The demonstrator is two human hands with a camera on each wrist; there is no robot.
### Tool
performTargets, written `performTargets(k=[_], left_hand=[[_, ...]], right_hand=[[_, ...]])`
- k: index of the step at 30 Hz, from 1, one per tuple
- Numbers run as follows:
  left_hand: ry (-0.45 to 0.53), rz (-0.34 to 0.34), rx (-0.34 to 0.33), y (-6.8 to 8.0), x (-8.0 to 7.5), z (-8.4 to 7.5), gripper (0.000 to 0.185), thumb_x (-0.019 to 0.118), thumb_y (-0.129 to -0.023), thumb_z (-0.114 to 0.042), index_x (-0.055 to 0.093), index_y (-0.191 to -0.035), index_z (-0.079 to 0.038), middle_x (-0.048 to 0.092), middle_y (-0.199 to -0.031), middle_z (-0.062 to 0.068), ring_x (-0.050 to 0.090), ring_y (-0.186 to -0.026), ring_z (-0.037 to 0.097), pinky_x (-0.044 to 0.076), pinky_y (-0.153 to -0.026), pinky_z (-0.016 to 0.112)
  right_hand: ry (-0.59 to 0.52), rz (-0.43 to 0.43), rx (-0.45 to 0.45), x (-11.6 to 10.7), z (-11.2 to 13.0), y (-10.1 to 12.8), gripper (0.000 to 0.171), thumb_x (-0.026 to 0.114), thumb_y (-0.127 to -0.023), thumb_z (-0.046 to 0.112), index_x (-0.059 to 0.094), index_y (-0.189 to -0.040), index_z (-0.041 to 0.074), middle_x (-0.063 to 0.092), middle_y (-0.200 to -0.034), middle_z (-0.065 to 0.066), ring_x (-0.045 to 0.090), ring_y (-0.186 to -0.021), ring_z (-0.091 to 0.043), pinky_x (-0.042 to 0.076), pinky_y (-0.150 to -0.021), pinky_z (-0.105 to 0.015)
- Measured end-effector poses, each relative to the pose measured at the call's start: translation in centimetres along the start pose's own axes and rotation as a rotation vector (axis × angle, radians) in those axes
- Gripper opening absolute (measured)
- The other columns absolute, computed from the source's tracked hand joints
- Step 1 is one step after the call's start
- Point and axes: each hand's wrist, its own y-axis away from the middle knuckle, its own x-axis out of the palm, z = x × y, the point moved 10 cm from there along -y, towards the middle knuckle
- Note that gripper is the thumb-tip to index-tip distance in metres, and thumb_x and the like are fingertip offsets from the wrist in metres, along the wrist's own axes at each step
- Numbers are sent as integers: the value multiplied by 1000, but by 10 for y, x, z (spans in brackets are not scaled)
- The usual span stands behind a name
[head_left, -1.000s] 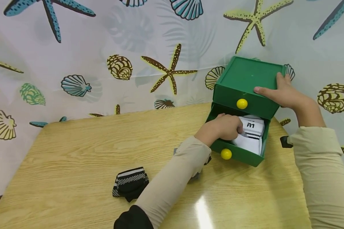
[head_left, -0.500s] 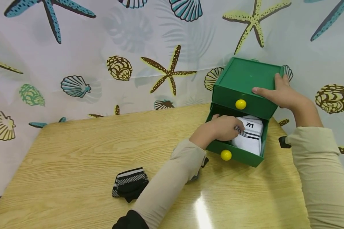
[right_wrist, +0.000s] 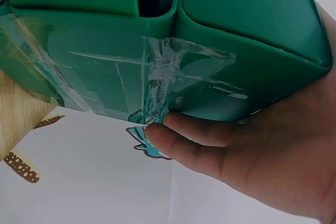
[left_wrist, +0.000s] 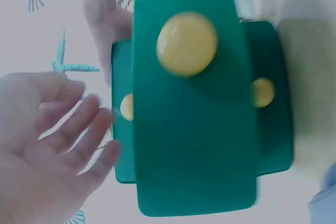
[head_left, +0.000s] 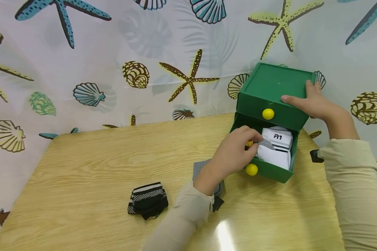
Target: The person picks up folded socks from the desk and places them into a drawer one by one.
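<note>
If our right hand, spread over the right edge of the green drawer unit, slackens, our loose-fingered left hand could jolt the open drawer holding the folded white sock.

A light wooden table with a flowing grain filled the lower part of the head view, a bright streak of reflected light shining near its front. Behind the table hung a white cloth printed with sea life. A blue spotted starfish lay at upper left, a brown dotted starfish near the middle and a yellow starfish toward the right. Between them were a blue scallop shell, a green shell, a brown-and-yellow spiral shell and faint grey leaves.
</note>
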Motion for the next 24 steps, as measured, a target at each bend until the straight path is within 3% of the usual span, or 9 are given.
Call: performTargets(k=[5, 9, 12, 17, 19, 24], left_hand=[[206, -302, 14, 32, -6, 3, 7, 61, -99, -7, 67, -103, -7, 60, -92, -2, 53, -74, 8, 46, -65, 17], [419, -449, -73, 57, 6, 25, 5, 62, -98, -8, 64, -101, -5, 60, -81, 0, 49, -62, 8, 43, -56, 21], [507, -545, -125, 72, 16, 40, 5, 62, -97, -8, 63, -100, -4, 59, -79, 2, 48, -59, 9, 42, -54, 22], [524, -686, -106, 90, 30, 53, 3, 62, -98, -6, 62, -101, -4, 62, -83, 7, 49, -58, 11, 43, -53, 22], [477, -724, -81, 94, 34, 54, 3, 62, -98, -5, 62, -101, -5, 62, -84, 7, 50, -58, 12, 45, -53, 23], [303, -726, -59, 98, 46, 53, 13, 67, -97, -14, 60, -106, -7, 62, -87, 3, 54, -61, 9, 48, -56, 19]], right_hand=[[7, -9, -8, -3, 0, 1, 113, 45, -97, 64, -30, -149, -3, -40, -151, -29, -23, -142, -53, 30, -102, -72], [0, -2, -6, -2, -1, 1, 113, 45, -97, 65, -30, -149, -2, -40, -150, -28, -24, -142, -52, 30, -102, -72], [0, 4, -3, -2, -3, 2, 114, 44, -96, 66, -31, -148, -1, -40, -150, -28, -25, -141, -52, 25, -104, -72], [0, 10, -2, -1, -4, 4, 114, 44, -96, 67, -32, -148, -1, -41, -150, -28, -26, -141, -52, 18, -106, -73], [-1, 9, -7, -1, -2, 4, 114, 44, -96, 67, -32, -148, -1, -41, -150, -28, -26, -141, -52, 17, -107, -73], [2, 6, -18, 0, 2, 3, 114, 44, -97, 67, -31, -148, -2, -42, -149, -28, -27, -140, -51, 23, -105, -73]])
